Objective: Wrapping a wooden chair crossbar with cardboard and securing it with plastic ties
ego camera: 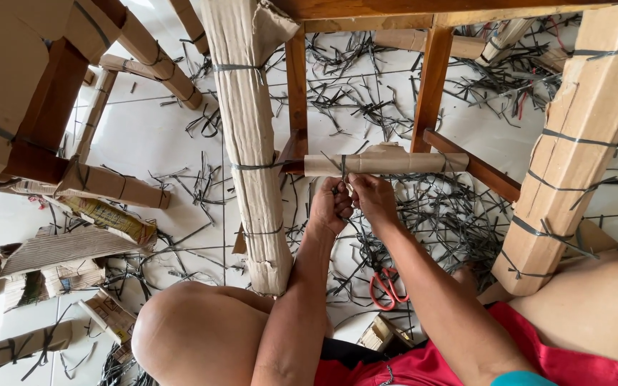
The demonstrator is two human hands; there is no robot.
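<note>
A wooden chair frame stands over me, its legs wrapped in brown cardboard bound with black strapping. A horizontal rung (388, 162) carries a cardboard sleeve. My left hand (329, 206) and my right hand (371, 198) meet just below that sleeve, fingers pinched on a black strap (343, 169) that loops around it. The wrapped front leg (252, 154) stands left of my hands, another wrapped leg (579, 150) to the right. The bare wooden brace (477, 169) runs off right of the sleeve.
Cut black strap pieces (438, 214) litter the white tiled floor. Red-handled scissors (388, 286) lie between my arms on the floor. Another wrapped chair (44, 93) stands at left, with cardboard scraps (59, 261) below it. My knees fill the bottom.
</note>
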